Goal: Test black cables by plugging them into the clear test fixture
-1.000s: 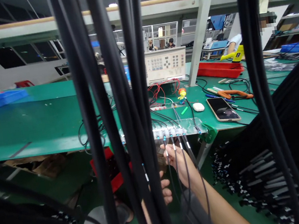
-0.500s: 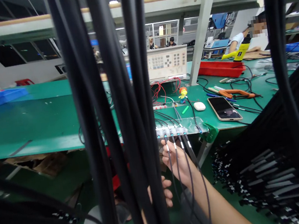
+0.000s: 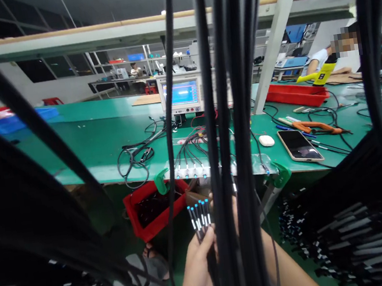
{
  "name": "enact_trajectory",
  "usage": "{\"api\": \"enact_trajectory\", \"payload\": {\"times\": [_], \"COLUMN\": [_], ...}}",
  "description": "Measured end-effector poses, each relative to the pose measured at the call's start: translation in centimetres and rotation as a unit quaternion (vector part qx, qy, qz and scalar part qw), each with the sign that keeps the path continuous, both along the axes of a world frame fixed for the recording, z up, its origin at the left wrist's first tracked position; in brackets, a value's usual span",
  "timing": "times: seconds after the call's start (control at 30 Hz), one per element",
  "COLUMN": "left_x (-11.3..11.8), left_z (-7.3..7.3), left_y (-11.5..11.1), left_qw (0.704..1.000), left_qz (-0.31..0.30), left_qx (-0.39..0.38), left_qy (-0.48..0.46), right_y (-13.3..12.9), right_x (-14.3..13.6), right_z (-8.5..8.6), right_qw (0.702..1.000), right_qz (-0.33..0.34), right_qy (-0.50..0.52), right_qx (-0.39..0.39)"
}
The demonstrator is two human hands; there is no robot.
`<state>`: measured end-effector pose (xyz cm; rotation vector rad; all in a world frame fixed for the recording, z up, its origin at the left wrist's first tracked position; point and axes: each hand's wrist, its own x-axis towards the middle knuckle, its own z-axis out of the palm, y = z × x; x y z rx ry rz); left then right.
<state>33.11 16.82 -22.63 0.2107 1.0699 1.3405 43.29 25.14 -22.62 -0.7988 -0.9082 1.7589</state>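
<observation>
My left hand (image 3: 197,266) is closed round several thin black cables (image 3: 199,217). Their blue-tipped, white-banded ends fan out above my thumb, below the bench edge. Close by on the right, my right hand (image 3: 235,210) is mostly covered by thick black cables (image 3: 215,111) hanging across the view; its grip is hidden. Just above it, a white-banded cable (image 3: 234,185) shows at a clear fixture strip (image 3: 257,164). Several cables with blue ends sit along this strip on the bench's front edge. Green clamps (image 3: 162,181) stand at its two ends.
A measuring instrument (image 3: 180,92) with a lit screen stands behind the strip on the green bench (image 3: 82,148). To the right lie a phone (image 3: 299,145), a white case (image 3: 266,140), orange-handled pliers (image 3: 315,126) and a red tray (image 3: 297,95). Cable bundles (image 3: 357,229) hang at both sides.
The view has swung left, so the hanging cables now cover my right hand. My left hand shows more fully, with the blue-tipped cables visible in it. The instrument's screen has come into sight.
</observation>
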Motion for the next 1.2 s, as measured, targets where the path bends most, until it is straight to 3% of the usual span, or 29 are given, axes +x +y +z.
{"api": "enact_trajectory", "payload": {"times": [0.1,0.23,0.5,0.63,0.87,1.2], "left_x": [-0.2,-0.4,-0.6,-0.7,-0.7,-0.8], "left_z": [-0.5,-0.9,-1.6,-1.6,-1.0,-1.4], "left_y": [0.2,0.4,0.7,0.8,0.6,0.5], "left_qw": [0.999,0.998,0.999,0.999,0.999,0.999], "left_qz": [-0.007,-0.012,-0.005,-0.005,0.03,0.03], "left_qx": [0.013,0.023,0.037,0.025,-0.002,0.009], "left_qy": [0.037,0.05,0.038,0.036,-0.016,-0.014], "right_y": [-0.9,-1.0,-1.1,-1.3,-0.3,0.6], "right_x": [-0.3,-0.8,-1.0,-1.0,-0.5,-0.9], "right_z": [-0.9,-1.5,-0.3,-0.1,1.3,1.2], "right_qw": [0.995,0.988,0.995,0.994,0.99,0.996], "right_qz": [0.043,0.063,0.073,0.075,-0.062,-0.07], "right_qy": [-0.082,-0.117,-0.068,-0.076,-0.116,-0.056], "right_qx": [0.041,0.08,0.024,0.034,0.055,0.015]}}
